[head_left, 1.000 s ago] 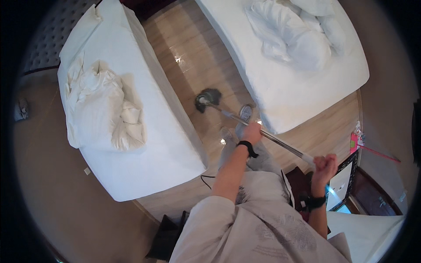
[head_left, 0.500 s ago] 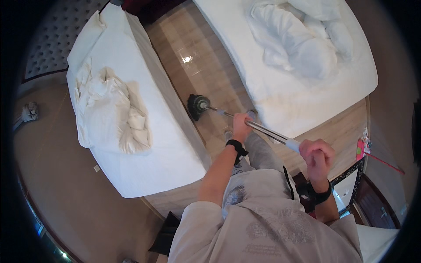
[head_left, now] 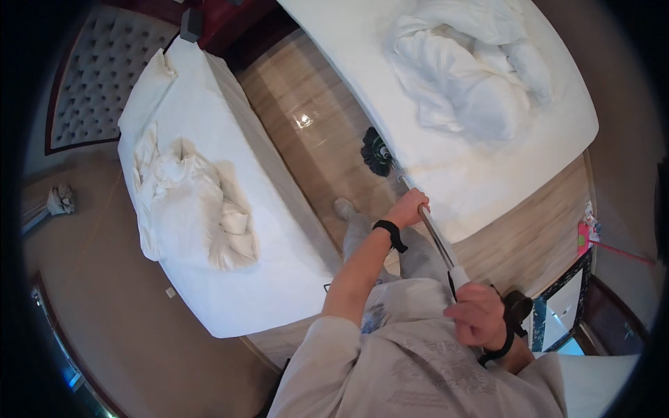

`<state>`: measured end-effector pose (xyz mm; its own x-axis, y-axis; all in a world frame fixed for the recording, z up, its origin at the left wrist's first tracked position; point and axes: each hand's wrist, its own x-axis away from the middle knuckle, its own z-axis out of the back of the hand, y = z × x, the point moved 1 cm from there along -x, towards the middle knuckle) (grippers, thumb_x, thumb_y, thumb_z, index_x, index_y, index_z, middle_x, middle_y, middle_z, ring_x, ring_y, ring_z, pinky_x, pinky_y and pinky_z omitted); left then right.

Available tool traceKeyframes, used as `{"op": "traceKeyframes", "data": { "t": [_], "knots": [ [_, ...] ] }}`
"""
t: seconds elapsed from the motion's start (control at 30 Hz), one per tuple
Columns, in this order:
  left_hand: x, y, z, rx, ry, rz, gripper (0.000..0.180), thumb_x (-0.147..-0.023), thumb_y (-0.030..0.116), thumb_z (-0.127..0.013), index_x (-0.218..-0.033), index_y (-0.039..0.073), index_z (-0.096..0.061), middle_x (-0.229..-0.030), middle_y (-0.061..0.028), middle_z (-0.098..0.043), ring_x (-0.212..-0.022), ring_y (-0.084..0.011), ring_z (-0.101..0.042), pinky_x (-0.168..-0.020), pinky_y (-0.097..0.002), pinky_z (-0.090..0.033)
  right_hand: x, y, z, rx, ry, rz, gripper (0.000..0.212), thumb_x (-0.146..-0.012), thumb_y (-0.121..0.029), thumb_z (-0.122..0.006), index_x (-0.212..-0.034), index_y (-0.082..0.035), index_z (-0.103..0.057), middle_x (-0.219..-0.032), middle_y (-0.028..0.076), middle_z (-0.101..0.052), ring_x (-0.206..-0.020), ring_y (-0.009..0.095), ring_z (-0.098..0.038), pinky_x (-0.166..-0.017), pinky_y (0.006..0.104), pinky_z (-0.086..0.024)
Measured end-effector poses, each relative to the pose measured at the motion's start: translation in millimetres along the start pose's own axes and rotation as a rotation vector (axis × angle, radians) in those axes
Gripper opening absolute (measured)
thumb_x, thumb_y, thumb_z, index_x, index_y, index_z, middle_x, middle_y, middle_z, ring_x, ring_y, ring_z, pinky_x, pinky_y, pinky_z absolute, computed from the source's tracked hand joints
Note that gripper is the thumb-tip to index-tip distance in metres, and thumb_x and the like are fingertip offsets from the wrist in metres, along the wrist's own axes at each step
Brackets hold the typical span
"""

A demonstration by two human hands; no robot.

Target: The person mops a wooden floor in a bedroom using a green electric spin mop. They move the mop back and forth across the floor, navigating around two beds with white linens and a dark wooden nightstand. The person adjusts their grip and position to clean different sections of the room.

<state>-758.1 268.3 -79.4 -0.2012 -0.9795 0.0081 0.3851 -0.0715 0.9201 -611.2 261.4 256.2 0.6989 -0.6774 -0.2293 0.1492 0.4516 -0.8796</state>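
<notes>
Metal pole looks light; left hand aptly clamps mid-length (right hand: grip unclear). Mop head lies eleven o'clock from it.

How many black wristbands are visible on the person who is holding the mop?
2: one wristband is on the left wrist, behind the left hand; the second band is behind the right hand.

A wood-plank floor, with a bright reflection at upper centre, runs between a white left bed and a white right bed. A grey tufted headboard stands upper left, above a brown wall.
</notes>
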Motion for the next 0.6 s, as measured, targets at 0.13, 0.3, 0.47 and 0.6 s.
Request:
{"op": "traceKeyframes", "data": {
  "t": [0.13,0.3,0.47,0.6],
  "knots": [
    [-4,13,24,-0.051,-0.016,0.186,0.009,-0.068,0.015,-0.062,-0.069,0.008,-0.057,-0.075,-0.0106,-0.058,-0.085,-0.0321,-0.056,-0.069,-0.043,-0.047,-4,9,-21,-0.093,0.523,-0.064,0.02,-0.075,0.006,-0.036,-0.072,0.0,-0.054,-0.052,0.007,-0.048,-0.046,0.019,-0.045,-0.051,0.0324,-0.044],
    [22,-21,64,-0.161,-0.07,0.291,0.01,-0.066,0.015,-0.063,-0.069,0.008,-0.055,-0.084,-0.0125,-0.058,-0.086,-0.0344,-0.056,-0.069,-0.0444,-0.047,-16,22,-61,-0.234,0.67,-0.212,0.02,-0.086,0.004,-0.03,-0.074,-0.001,-0.046,-0.049,0.002,-0.039,-0.044,0.011,-0.035,-0.048,0.0283,-0.037],
    [86,-61,147,-0.136,0.035,0.391,0.015,-0.063,0.012,-0.068,-0.071,0.008,-0.056,-0.083,-0.0123,-0.058,-0.086,-0.0343,-0.055,-0.072,-0.0438,-0.046,-72,17,-136,-0.337,0.615,-0.368,0.023,-0.084,0.005,-0.03,-0.074,-0.001,-0.05,-0.054,0.003,-0.046,-0.046,0.01,-0.039,-0.047,0.0251,-0.037],
    [151,-122,186,-0.067,0.358,0.453,0.018,-0.062,0.01,-0.07,-0.072,0.007,-0.055,-0.081,-0.0113,-0.058,-0.086,-0.0327,-0.055,-0.072,-0.0416,-0.046,-117,21,-194,-0.223,0.312,-0.42,0.023,-0.078,0.005,-0.037,-0.073,-0.001,-0.058,-0.064,0.007,-0.058,-0.049,0.01,-0.045,-0.046,0.0246,-0.036]
  ]
}}
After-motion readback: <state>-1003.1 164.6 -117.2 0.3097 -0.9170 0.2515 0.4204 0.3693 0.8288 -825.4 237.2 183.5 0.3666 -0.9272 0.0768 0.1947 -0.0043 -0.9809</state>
